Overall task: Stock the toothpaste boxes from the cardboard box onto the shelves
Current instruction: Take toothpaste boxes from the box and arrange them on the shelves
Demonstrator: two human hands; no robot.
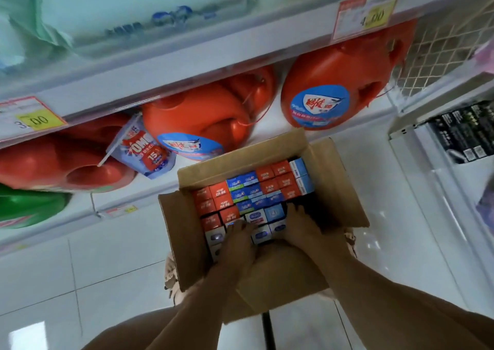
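An open cardboard box (pixel 331 178) stands on the white tiled floor below me, packed with upright toothpaste boxes. Red ones (pixel 223 198) fill the left and far right, blue ones (pixel 247 189) the middle, white and blue ones (pixel 262 217) the near rows. My left hand (pixel 238 238) reaches into the near left part, its fingers curled over the tops of the white boxes. My right hand (pixel 300 225) is in the near right part, fingers down among the boxes. What each hand grips is hidden by the hands themselves.
White shelves (pixel 171 63) rise in front, holding large red detergent jugs (pixel 331 85), a refill pouch (pixel 144 149) and a green jug (pixel 29 205). Price tags (pixel 366 11) hang on the shelf edges. A second shelf unit with dark packs (pixel 465 130) stands at right.
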